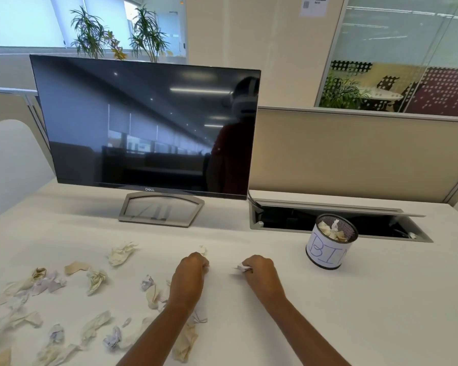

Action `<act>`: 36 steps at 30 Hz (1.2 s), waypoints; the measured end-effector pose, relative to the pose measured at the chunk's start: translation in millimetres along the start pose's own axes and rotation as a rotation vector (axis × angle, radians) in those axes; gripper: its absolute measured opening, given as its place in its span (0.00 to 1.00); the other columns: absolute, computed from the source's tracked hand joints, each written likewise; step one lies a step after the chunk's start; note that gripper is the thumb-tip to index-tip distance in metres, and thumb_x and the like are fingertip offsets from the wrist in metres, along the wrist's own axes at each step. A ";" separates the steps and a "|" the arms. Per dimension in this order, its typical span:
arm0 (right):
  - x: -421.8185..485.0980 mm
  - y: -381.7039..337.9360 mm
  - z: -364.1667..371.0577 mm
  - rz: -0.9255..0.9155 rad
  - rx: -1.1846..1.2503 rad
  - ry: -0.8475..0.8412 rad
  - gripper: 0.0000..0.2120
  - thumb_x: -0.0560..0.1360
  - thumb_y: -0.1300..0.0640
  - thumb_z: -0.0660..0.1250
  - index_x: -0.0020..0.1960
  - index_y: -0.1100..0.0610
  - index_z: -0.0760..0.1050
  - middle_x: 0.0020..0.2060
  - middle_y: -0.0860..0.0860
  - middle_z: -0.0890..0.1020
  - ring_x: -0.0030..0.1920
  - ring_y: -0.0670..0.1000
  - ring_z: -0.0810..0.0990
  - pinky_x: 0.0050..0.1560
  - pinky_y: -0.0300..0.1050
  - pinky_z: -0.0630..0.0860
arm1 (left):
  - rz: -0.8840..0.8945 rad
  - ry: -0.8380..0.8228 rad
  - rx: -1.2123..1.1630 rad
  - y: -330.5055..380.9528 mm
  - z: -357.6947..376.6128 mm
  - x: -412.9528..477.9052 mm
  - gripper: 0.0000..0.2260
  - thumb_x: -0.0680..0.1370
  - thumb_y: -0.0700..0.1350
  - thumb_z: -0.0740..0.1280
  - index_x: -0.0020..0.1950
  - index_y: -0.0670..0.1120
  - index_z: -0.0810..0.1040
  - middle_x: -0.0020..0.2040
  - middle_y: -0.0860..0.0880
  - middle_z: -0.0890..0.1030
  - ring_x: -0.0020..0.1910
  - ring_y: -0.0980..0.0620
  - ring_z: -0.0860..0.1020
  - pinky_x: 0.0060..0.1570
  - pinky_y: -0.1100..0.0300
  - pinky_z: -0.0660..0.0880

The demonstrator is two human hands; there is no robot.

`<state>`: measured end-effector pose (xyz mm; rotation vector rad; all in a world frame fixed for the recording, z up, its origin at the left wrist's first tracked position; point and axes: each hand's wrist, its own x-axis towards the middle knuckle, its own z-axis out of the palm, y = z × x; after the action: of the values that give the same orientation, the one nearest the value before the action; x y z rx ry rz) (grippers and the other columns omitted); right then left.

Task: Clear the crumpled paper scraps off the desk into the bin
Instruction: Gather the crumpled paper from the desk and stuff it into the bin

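Protruding from right fingers [252, 266], white scrap [240, 267]

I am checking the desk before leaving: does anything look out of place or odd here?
Yes. Crumpled paper scraps litter the left side of the desk. The right hand pinches a white scrap. Behind the mesh bin, the cable hatch lid stands open. Nothing looks damaged.

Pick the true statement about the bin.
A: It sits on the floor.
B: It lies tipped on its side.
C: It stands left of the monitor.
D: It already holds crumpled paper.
D: crumpled scraps show through the open top of the mesh bin, which stands upright on the desk to the right of the Dell monitor.
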<state>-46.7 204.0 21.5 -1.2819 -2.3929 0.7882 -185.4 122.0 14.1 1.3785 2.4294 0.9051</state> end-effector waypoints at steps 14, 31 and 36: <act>-1.0 47.2 -153.2 0.150 0.067 0.421 0.22 0.77 0.62 0.62 0.28 0.57 0.58 0.22 0.59 0.65 0.29 0.54 0.61 0.33 0.45 0.55 | 0.157 -0.072 -0.400 148.7 25.1 20.8 0.07 0.76 0.37 0.65 0.49 0.36 0.81 0.49 0.40 0.83 0.47 0.46 0.80 0.48 0.59 0.73; 6.3 81.9 -192.7 0.248 0.100 0.308 0.25 0.74 0.73 0.54 0.68 0.59 0.68 0.65 0.58 0.74 0.65 0.55 0.72 0.59 0.42 0.70 | 0.219 -0.213 -0.505 252.6 75.3 64.3 0.11 0.80 0.42 0.61 0.46 0.38 0.80 0.43 0.39 0.80 0.42 0.51 0.73 0.45 0.61 0.68; -12.6 85.9 -176.1 0.034 0.003 0.220 0.26 0.75 0.69 0.55 0.72 0.57 0.61 0.70 0.54 0.67 0.69 0.53 0.67 0.65 0.43 0.65 | 0.030 -0.385 -0.819 252.0 77.1 64.4 0.22 0.82 0.55 0.47 0.63 0.45 0.73 0.54 0.41 0.79 0.56 0.48 0.74 0.59 0.55 0.68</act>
<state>106.7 288.2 110.4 -1.3371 -2.2007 0.6238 -7.4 301.8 112.0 1.1208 1.4827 1.2905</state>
